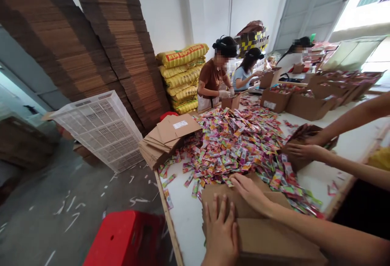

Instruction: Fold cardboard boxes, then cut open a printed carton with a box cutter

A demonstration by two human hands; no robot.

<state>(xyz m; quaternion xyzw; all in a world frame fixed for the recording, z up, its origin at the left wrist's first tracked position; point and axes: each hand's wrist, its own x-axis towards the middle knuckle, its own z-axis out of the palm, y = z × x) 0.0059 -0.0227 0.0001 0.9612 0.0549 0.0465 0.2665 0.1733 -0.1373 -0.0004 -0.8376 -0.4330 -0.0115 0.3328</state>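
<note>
Left hand point(221, 229) lying flat, fingers spread, on cardboard box point(258, 233) at 6 o'clock of counter point(185, 217). Right hand point(250, 191) pressing open-palmed on box's far flap, fingertips touching candy packet pile point(234, 144) at 12 o'clock. Co-worker's hands point(304, 146) holding another box point(300, 144) at 2 o'clock.

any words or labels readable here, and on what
Red print on the top yellow sack: too blurred to read.
White label on the flat cartons: too small to read.
White label on an open carton: unreadable.
Print on the candy packets: too small to read.
</note>
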